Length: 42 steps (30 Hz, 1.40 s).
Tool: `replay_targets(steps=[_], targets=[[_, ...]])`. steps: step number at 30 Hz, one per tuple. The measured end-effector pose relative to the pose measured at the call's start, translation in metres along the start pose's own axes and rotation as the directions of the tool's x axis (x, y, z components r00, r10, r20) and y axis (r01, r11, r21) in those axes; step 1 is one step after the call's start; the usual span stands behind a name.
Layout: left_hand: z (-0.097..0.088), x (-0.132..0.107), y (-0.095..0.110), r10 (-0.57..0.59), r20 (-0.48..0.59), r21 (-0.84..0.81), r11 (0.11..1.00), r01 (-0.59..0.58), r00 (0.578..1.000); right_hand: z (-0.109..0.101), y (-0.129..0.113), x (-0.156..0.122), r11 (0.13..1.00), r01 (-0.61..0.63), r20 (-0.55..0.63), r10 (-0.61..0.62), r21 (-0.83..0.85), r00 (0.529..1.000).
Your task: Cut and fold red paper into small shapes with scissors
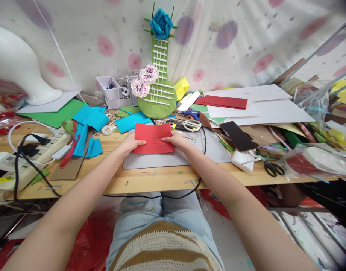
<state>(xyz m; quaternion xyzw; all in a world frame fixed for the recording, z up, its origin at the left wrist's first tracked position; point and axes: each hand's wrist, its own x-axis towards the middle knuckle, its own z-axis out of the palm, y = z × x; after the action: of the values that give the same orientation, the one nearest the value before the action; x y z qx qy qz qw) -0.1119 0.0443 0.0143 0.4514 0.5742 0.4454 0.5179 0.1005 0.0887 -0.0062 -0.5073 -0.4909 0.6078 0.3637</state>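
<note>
Between my two hands is a rectangular sheet of red paper (154, 139), a little curved, above a grey cutting mat (218, 148). My left hand (131, 143) grips its left edge, thumb on the front face. At the right edge my right hand (176, 140) pinches it the same way. The fingers behind the paper are hidden. Just beyond the sheet stands a green guitar-shaped craft piece (158, 103) with white strings, a blue paper rose (161, 24) on top and two crocheted-looking flowers (144, 81) on its side.
Scissors with pale handles (191, 125) and a blue glue gun (191, 114) lie behind the mat. To the right are a black phone (238, 136), black scissors (273, 168) and white boards (263, 94). Left are blue crepe paper (91, 117), a power strip (46, 150) and a black cable (158, 196) along the table edge.
</note>
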Motion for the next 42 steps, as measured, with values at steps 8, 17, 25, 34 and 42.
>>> replay_targets(steps=[8,17,25,34,42], targets=[[0.003,-0.003,-0.004,0.171,-0.171,-0.052,0.982,-0.182,0.97,0.003,-0.003,-0.011,0.972,0.2,-0.047,-0.195,0.127,0.98],[0.009,-0.006,-0.001,0.313,-0.265,-0.095,0.933,-0.348,0.912,0.004,-0.014,-0.021,0.925,0.359,-0.075,-0.352,0.127,0.933],[0.016,-0.006,-0.007,0.354,-0.304,-0.068,0.918,-0.391,0.884,0.005,-0.011,-0.02,0.923,0.368,-0.098,-0.358,0.113,0.928],[0.014,0.004,-0.003,0.361,-0.344,0.027,0.927,-0.375,0.867,0.006,-0.013,-0.015,0.946,0.292,-0.1,-0.28,0.139,0.955],[0.015,-0.002,0.009,0.396,-0.294,-0.086,0.895,-0.437,0.87,0.005,-0.023,-0.019,0.918,0.363,-0.085,-0.354,0.161,0.931]])
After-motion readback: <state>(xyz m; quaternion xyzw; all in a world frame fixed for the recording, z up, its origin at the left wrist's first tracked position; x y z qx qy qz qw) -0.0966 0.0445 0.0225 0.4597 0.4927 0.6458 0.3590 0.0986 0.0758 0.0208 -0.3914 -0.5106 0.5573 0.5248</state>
